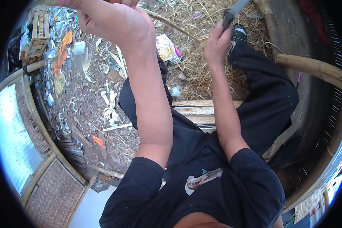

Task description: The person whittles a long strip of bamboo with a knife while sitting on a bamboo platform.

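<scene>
My right hand (218, 42) is wrapped round the dark handle of a knife (238, 7). Its pale blade points up and right, slightly smeared by motion, and reaches the top edge of the view. At the upper left my left hand (102, 15) is raised, partly cut off by the frame edge, with curled fingers. A thin bamboo strip (171, 26) passes behind that wrist and slants down toward the right hand; my left hand appears to grip it. The strip's far end and the left fingertips are out of sight. Knife and strip are apart.
I sit on bamboo slats (195, 110), legs spread. Dry shavings (193, 22) cover the ground ahead; a printed plastic packet (167, 48) lies among them. Litter spreads leftward, with a wooden crate (38, 26) beyond. A bamboo pole (309, 68) juts in at right; woven panels (53, 190) stand left.
</scene>
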`<state>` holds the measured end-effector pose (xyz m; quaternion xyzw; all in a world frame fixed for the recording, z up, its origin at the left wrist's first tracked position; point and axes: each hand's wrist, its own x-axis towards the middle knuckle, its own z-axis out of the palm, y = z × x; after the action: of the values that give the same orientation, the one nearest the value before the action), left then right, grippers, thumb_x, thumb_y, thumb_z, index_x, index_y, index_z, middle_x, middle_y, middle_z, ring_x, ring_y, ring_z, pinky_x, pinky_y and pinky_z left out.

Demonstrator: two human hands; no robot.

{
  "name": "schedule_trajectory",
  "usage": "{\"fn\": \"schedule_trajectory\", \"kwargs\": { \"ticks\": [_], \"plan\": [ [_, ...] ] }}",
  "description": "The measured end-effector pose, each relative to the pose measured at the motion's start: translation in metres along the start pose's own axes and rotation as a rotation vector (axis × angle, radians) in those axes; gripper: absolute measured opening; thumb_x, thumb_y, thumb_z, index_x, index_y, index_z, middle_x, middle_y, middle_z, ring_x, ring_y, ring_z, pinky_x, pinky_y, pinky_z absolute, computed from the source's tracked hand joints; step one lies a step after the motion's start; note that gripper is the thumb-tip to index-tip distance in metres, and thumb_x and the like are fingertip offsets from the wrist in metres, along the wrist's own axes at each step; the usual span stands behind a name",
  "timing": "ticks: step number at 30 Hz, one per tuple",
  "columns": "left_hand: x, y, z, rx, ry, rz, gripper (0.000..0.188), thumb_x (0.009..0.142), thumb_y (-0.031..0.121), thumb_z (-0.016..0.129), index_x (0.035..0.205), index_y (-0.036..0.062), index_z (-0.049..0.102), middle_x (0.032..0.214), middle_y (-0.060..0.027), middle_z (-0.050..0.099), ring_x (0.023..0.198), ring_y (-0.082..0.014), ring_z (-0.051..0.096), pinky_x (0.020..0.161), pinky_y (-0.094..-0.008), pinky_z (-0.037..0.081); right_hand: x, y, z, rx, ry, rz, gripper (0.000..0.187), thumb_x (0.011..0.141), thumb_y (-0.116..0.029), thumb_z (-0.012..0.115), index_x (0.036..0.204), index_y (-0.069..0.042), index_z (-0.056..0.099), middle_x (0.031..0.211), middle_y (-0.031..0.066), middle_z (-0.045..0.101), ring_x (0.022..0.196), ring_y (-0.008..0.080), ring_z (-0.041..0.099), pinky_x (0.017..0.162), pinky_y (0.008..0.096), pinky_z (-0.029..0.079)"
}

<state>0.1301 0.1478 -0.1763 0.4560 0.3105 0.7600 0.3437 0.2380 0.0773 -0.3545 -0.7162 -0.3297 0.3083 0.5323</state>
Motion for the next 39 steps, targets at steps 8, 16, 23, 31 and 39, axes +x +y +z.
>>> {"fn": "schedule_trajectory", "kwargs": {
  "ticks": [8,16,23,31,39],
  "plan": [
    [0.008,-0.013,0.006,-0.033,-0.060,-0.062,0.063,0.091,0.065,0.025,0.055,0.0135,0.032,0.043,0.0036,0.019,0.037,-0.0092,0.014,0.039,-0.0261,0.013,-0.034,0.222,0.004,-0.799,-0.575,0.347,0.035,0.090,-0.020,0.048,0.116,0.004,0.049,0.103,0.0327,0.059,0.100,0.0424,0.059,0.085,0.0484,0.046],
    [0.015,-0.007,-0.024,0.022,-0.013,-0.066,0.064,0.086,0.070,0.029,0.056,0.0137,0.032,0.045,0.0037,0.019,0.038,-0.0087,0.015,0.040,-0.0263,0.013,-0.054,0.190,0.002,-0.499,-0.524,0.733,0.043,0.087,-0.034,0.049,0.110,0.000,0.061,0.107,0.0238,0.062,0.103,0.0372,0.059,0.088,0.0412,0.046],
    [0.020,-0.002,-0.040,-0.313,-0.404,-0.225,0.065,0.080,0.073,0.045,0.056,0.0144,0.027,0.047,0.0048,0.015,0.042,-0.0089,0.010,0.042,-0.0272,0.009,-0.023,0.141,-0.023,-0.738,-0.744,0.715,0.038,0.083,-0.030,0.051,0.103,-0.001,0.065,0.099,0.0226,0.065,0.092,0.0354,0.064,0.080,0.0415,0.048],
    [0.009,0.011,-0.035,-0.034,-0.367,-0.194,0.061,0.088,0.066,0.036,0.060,0.0130,0.025,0.050,0.0040,0.017,0.042,-0.0097,0.016,0.044,-0.0281,0.018,0.019,0.044,-0.059,-0.844,-0.697,0.466,0.040,0.088,-0.032,0.048,0.107,0.000,0.062,0.102,0.0244,0.063,0.096,0.0376,0.061,0.084,0.0417,0.048],
    [0.010,0.008,-0.057,-0.063,-0.286,-0.185,0.066,0.083,0.074,0.034,0.061,0.0125,0.024,0.051,0.0039,0.015,0.044,-0.0102,0.014,0.045,-0.0284,0.017,0.044,-0.051,-0.082,-0.952,-0.732,0.036,0.038,0.092,-0.034,0.046,0.099,0.000,0.061,0.090,0.0227,0.064,0.088,0.0382,0.061,0.079,0.0437,0.046]
  ]
}}
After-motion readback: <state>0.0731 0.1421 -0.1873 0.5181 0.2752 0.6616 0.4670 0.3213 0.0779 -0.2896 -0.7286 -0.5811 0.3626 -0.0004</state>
